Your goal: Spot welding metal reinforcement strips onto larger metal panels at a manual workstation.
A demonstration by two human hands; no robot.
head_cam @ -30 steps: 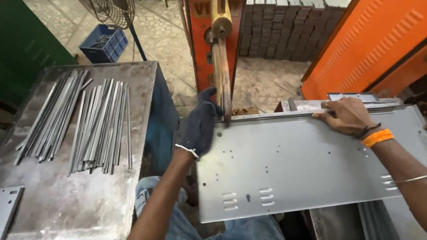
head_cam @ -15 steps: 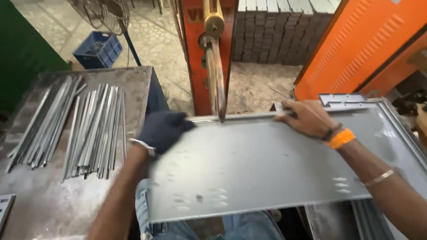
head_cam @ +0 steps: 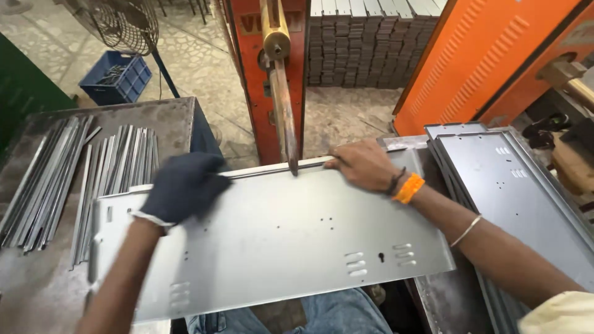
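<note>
Both hands flat on metal panel (head_cam: 278, 241) — left hand (head_cam: 182, 185), right hand (head_cam: 365, 164).

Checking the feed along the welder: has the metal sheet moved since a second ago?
Yes. The metal sheet has slid to the person's left: the rod tip met its far edge near the left end earlier, now near the middle.

We find open panel (head_cam: 278, 241) between our hands; the welder arm (head_cam: 283, 117) blocks its far edge.
</note>
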